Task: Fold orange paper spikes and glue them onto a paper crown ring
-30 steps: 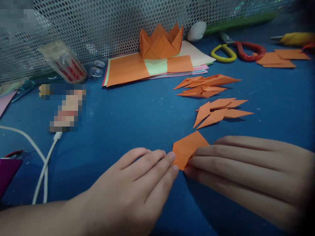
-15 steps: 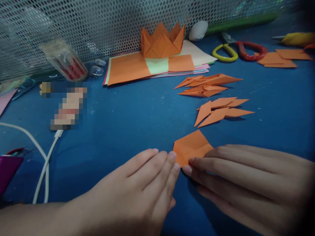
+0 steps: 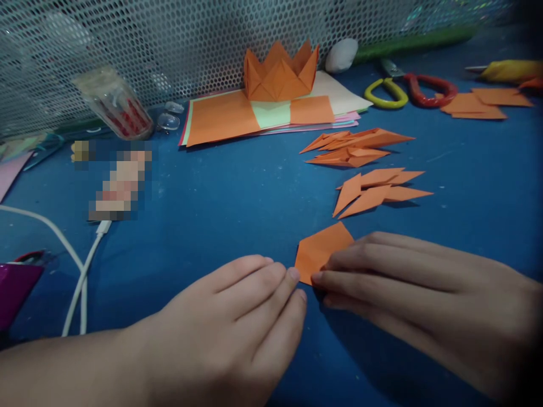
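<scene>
A small orange paper piece (image 3: 319, 249) lies on the blue table (image 3: 237, 192), partly folded. My right hand (image 3: 407, 294) lies flat over its right half, fingers stretched out and pressing it down. My left hand (image 3: 241, 316) rests palm down beside it, fingers together, its fingertips touching the paper's left edge. Just beyond lie two groups of folded orange pointed pieces (image 3: 377, 189), (image 3: 354, 146).
An orange paper crown (image 3: 280, 72) stands on a stack of coloured sheets (image 3: 220, 116) by the mesh wall. Scissors with yellow and red handles (image 3: 407, 90) and orange scraps (image 3: 479, 103) lie at the back right. A white cable (image 3: 80, 277) and a plastic cup (image 3: 112, 104) are on the left.
My right hand has slid left and further over the orange piece, covering more of it. My left hand has hardly moved.
</scene>
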Motion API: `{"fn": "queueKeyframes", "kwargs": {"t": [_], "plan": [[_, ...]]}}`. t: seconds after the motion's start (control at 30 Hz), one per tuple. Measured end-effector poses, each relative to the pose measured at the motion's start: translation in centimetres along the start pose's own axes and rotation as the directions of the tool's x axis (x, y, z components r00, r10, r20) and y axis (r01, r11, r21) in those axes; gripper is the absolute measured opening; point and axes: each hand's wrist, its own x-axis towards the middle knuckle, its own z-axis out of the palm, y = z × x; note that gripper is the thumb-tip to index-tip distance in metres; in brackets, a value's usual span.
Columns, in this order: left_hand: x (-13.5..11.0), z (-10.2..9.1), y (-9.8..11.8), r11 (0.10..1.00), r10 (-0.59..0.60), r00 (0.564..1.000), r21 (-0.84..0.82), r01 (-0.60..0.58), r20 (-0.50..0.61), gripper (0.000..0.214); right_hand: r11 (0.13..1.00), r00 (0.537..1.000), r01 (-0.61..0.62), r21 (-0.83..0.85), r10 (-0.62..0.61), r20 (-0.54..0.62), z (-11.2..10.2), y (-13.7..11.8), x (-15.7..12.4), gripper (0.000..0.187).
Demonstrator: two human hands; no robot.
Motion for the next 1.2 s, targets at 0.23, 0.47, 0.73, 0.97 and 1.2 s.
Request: {"fn": "queueKeyframes", "kwargs": {"t": [0.23, 0.47, 0.73, 0.97, 1.2], "plan": [[-0.1, 0.7, -0.6, 0.967, -0.128, 0.991, -0.217, 0.133, 0.039, 0.036, 0.999, 0.998, 0.035, -0.034, -0.036, -0.045, 0.1, -0.3, 0.0, 0.038], [-0.4, 1.2, -0.4, 0.941, -0.194, 0.981, -0.278, 0.195, 0.029, 0.037, 0.984, 0.988, 0.088, -0.158, -0.106, -0.108, 0.3, -0.1, 0.6, 0.032], [-0.2, 0.9, -0.5, 0.992, -0.069, 0.998, -0.108, 0.067, -0.015, 0.028, 0.996, 0.997, -0.071, 0.059, 0.074, -0.037, 0.5, 0.7, 1.0, 0.021], [-0.1, 0.7, -0.5, 0.989, -0.068, 0.996, -0.135, 0.06, -0.059, 0.03, 0.981, 0.986, -0.147, 0.127, 0.156, -0.065, 0.6, 0.6, 1.4, 0.021], [0.7, 1.0, -0.7, 0.975, -0.082, 0.992, -0.216, 0.059, -0.098, 0.03, 0.989, 0.989, -0.135, 0.054, 0.138, -0.046, 0.2, 0.5, 1.8, 0.027]]}}
